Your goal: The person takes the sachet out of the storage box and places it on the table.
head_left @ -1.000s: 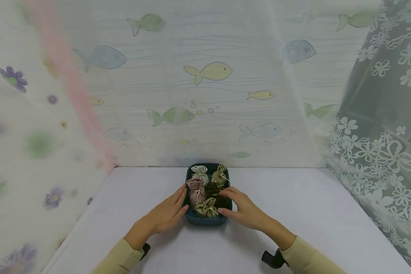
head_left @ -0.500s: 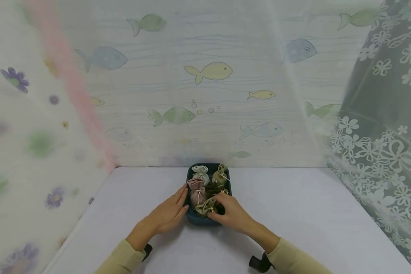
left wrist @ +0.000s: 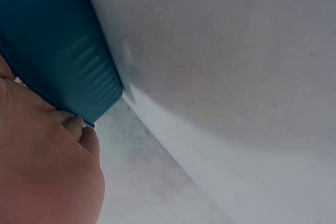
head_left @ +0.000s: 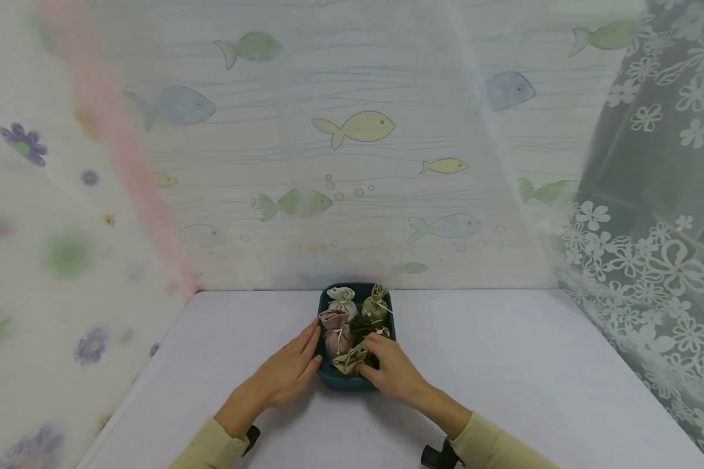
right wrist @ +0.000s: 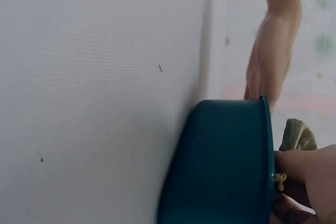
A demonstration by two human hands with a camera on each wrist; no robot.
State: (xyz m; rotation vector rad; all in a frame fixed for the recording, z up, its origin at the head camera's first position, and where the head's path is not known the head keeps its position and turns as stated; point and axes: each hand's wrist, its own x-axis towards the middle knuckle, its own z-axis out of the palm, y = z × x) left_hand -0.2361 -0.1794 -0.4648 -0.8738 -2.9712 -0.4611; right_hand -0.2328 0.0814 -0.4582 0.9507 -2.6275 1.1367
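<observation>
A dark teal plastic bin (head_left: 346, 383) stands on the white table, filled with small drawstring pouches. My left hand (head_left: 284, 371) lies along the bin's left wall with its fingers stretched out; in the left wrist view they reach the rim. Over the front right of the bin, my right hand (head_left: 396, 371) pinches a light green pouch (head_left: 349, 359), fingers behind and thumb in front. That pouch's gathered top (right wrist: 298, 136) rises above the rim in the right wrist view. Behind it are a dusty pink pouch (head_left: 337, 339) and a dark brown-green pouch (head_left: 360, 326), partly hidden by my right hand.
A pale grey-green pouch (head_left: 343, 301) and an olive pouch (head_left: 375, 306) sit at the bin's back. The white table (head_left: 475, 365) spreads out on both sides. A fish-print curtain (head_left: 352, 169) hangs close behind the bin.
My right hand has moved left and inward from the bin's right edge onto the light green pouch, which now tilts left. The left hand has stayed against the bin.
</observation>
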